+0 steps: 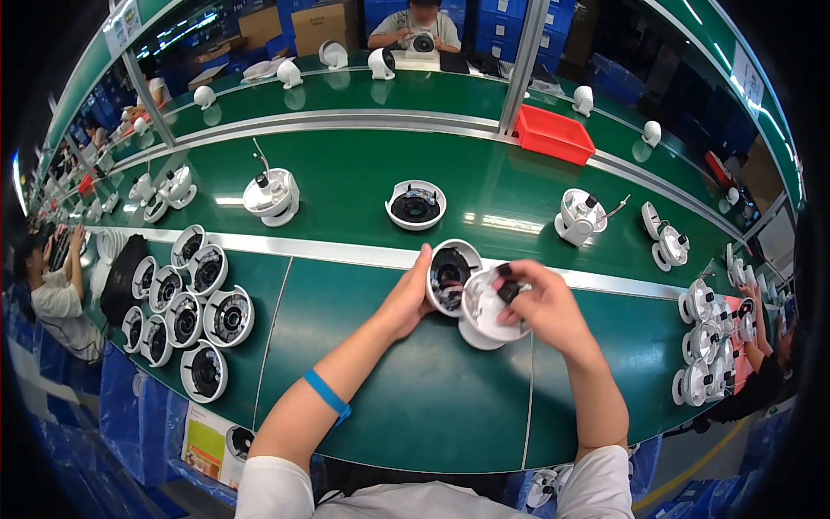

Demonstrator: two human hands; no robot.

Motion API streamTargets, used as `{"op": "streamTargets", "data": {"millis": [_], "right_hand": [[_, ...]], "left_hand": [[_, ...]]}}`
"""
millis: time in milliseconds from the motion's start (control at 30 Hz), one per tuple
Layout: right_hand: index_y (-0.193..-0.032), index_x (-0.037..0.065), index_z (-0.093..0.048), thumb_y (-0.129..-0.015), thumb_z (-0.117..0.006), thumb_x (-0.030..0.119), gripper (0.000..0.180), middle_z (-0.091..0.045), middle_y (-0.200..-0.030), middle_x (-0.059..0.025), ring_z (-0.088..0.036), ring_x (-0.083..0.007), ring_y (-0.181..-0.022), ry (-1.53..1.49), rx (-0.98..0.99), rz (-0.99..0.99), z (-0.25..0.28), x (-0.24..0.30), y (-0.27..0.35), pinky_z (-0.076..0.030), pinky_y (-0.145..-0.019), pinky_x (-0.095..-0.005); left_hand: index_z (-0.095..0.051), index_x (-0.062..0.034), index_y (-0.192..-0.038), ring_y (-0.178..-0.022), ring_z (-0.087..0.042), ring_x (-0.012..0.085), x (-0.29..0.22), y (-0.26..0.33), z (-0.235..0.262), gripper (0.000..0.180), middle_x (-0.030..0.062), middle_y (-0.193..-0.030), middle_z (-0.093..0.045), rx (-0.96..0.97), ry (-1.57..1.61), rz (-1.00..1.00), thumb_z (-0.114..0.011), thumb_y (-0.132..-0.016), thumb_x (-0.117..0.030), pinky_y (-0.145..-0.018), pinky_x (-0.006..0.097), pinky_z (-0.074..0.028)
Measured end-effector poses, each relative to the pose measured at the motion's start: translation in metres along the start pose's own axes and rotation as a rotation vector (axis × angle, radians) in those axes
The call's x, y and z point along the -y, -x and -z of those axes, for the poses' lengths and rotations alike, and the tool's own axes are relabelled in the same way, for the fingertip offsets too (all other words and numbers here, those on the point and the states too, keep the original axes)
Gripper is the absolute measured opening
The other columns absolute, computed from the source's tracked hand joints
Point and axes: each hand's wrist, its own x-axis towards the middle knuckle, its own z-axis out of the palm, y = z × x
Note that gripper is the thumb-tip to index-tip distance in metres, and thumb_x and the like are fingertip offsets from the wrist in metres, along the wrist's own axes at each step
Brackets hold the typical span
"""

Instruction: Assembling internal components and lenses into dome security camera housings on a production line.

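My left hand is closed round the side of a round white camera front housing with a black ring and wiring inside. Against its right side leans a white camera base shell, tilted so its open inside faces up. Over that shell, my right hand is bent in a pinch at a small black part. Motion blurs the right fingertips a little. Thin wires show inside the front housing; where they lead is hidden.
Several front housings cluster on the left of the green bench. White base shells stand at right. Across the metal rail, a green belt carries more parts. A red tray sits behind; co-workers sit around.
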Motion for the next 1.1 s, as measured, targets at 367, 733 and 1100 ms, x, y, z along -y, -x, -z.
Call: {"op": "streamTargets", "data": {"millis": [367,733,1100], "right_hand": [[-0.122,-0.006,-0.061,-0.094,-0.061,0.002,0.03,-0.073,-0.095,-0.0127,-0.074,-0.0183,-0.069,0.088,-0.342,0.148,0.057,-0.018,-0.144,-0.056,-0.054,-0.0273],[-0.101,0.0,-0.07,-0.087,-0.063,0.012,0.02,-0.071,-0.102,-0.0247,-0.069,-0.0445,-0.1,1.177,-0.908,0.069,0.187,-0.034,-0.128,-0.056,-0.088,-0.0529],[-0.1,-0.002,-0.066,-0.071,-0.053,-0.014,0.035,-0.066,-0.102,-0.0178,-0.059,-0.0402,-0.103,1.145,-0.284,0.556,0.075,0.006,-0.001,-0.051,-0.092,-0.0457]], "left_hand": [[-0.047,-0.0059,-0.149,-0.12,-0.06,0.0261,-0.027,-0.031,0.073,0.058,0.0142,-0.137,-0.051,-0.212,-0.401,-0.298,-0.066,-0.104,-0.038,-0.096,0.041,-0.057],[-0.035,-0.0098,-0.163,-0.098,-0.064,0.0135,-0.029,0.08,0.104,0.07,0.0081,-0.119,-0.064,-0.33,-0.442,-0.494,-0.061,-0.099,0.0,-0.085,0.03,-0.052],[-0.062,-0.0029,-0.134,-0.121,-0.066,0.0244,-0.018,0.097,0.052,0.035,0.0128,-0.131,-0.068,-0.233,0.327,-0.114,-0.054,-0.109,-0.026,-0.105,0.041,-0.053]]}}
